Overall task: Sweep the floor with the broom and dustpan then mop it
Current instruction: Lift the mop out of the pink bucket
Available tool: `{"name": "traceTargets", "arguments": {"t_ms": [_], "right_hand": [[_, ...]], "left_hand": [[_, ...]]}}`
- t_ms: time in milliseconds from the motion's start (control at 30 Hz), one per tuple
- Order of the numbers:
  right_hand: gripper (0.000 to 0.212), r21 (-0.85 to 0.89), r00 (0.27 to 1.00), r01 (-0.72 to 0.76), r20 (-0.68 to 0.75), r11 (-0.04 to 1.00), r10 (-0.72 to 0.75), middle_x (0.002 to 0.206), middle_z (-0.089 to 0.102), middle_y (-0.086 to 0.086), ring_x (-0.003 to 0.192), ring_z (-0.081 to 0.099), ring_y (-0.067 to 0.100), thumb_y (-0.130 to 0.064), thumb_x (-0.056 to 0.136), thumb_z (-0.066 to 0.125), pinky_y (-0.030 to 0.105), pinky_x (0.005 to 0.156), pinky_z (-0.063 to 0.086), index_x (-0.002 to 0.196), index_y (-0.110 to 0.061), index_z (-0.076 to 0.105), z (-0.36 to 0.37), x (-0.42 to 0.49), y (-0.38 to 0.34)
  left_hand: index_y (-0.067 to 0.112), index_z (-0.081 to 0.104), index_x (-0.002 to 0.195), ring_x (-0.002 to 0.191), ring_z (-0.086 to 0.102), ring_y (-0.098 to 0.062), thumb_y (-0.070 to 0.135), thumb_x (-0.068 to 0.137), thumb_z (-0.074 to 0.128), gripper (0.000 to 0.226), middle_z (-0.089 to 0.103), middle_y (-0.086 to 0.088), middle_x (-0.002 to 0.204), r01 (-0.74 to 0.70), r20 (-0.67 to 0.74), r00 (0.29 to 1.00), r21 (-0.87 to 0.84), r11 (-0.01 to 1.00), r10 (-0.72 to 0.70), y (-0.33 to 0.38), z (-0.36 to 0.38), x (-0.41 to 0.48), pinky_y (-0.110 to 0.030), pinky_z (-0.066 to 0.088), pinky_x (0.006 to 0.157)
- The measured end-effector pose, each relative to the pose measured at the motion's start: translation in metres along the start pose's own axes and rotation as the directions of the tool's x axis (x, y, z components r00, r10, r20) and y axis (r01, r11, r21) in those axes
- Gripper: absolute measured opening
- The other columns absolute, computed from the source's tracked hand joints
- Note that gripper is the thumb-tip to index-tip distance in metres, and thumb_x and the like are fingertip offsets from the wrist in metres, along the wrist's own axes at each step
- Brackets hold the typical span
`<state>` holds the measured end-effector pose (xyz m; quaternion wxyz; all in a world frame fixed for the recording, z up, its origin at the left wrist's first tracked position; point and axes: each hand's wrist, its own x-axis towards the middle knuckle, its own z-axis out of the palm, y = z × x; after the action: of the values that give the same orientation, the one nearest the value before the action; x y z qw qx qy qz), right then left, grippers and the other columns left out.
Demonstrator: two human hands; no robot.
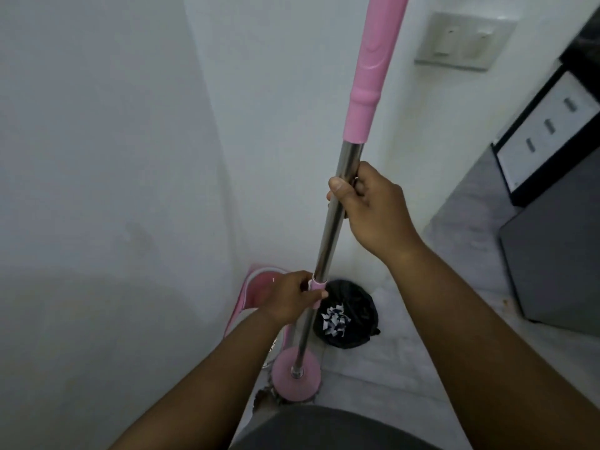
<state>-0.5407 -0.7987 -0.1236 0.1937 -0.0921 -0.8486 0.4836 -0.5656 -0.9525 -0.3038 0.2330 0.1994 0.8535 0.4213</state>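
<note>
- Mop (325, 245): smooth steel pole, leaning; pink plastic grip above the hands, round pink head on the pale floor (406, 368) below them.
- Right hand (367, 206): fingers curled round the bare steel.
- Left hand (290, 297): lower, wrapped round the pink collar.
- Bin bag (354, 306): black, crinkled, paper scraps inside; just beyond the left hand.
- Cabinet (558, 271): dark, flat-sided, right of the right hand.

A single wide-angle camera worn on the person's head looks forward and steeply down along a white wall (97, 125) to the floor (406, 352). It sits close: the left hand (292, 295) and right hand (370, 206), gripping the mop pole (328, 235), fill mid-frame.
</note>
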Motion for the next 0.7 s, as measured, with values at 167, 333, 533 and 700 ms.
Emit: {"name": "traceTargets", "arguments": {"t_ms": [167,333,533,700], "right_hand": [[0.023,0.024,0.988,-0.089,-0.123,0.996,0.092,0.083,0.072,-0.003,0.080,0.070,0.019,-0.044,0.092,0.058,0.048,0.075,0.057,0.095,-0.021,0.061,-0.094,-0.063,0.037],[0.021,0.002,0.950,-0.142,-0.280,0.990,0.136,0.081,0.071,0.001,0.078,0.068,0.024,-0.041,0.092,0.060,0.047,0.072,0.055,0.093,-0.020,0.063,-0.187,-0.134,0.062],[0.022,-0.004,0.885,-0.235,-0.415,0.972,0.212,0.084,0.071,0.002,0.081,0.067,0.021,-0.048,0.088,0.060,0.045,0.075,0.055,0.091,-0.026,0.062,-0.273,-0.213,0.094],[0.026,-0.010,0.782,-0.299,-0.576,0.954,0.239,0.083,0.070,-0.004,0.079,0.068,0.014,-0.053,0.087,0.058,0.040,0.073,0.057,0.092,-0.029,0.063,-0.325,-0.266,0.125]], "left_hand": [[0.017,0.067,0.094,0.079,0.068,-0.014,0.027,0.092,0.068,0.010,0.072,-0.003,0.086,-0.053,0.176,0.982,-0.050,0.997,0.061,0.059,0.083,-0.022,-0.020,0.052,0.070],[-0.004,0.067,0.103,0.082,0.063,-0.012,0.020,0.092,0.069,0.027,0.070,-0.020,0.102,-0.108,0.294,0.947,-0.086,0.990,0.129,0.112,0.172,-0.044,-0.020,0.053,0.073],[0.015,0.065,0.114,0.095,0.067,-0.019,0.019,0.091,0.070,0.025,0.068,-0.014,0.106,-0.168,0.521,0.824,-0.149,0.974,0.222,0.163,0.270,-0.061,-0.017,0.053,0.079],[0.017,0.065,0.109,0.096,0.065,-0.009,0.029,0.093,0.068,0.020,0.070,-0.002,0.109,-0.280,0.679,0.686,-0.087,0.956,0.263,0.201,0.346,-0.063,-0.009,0.048,0.078]]}}
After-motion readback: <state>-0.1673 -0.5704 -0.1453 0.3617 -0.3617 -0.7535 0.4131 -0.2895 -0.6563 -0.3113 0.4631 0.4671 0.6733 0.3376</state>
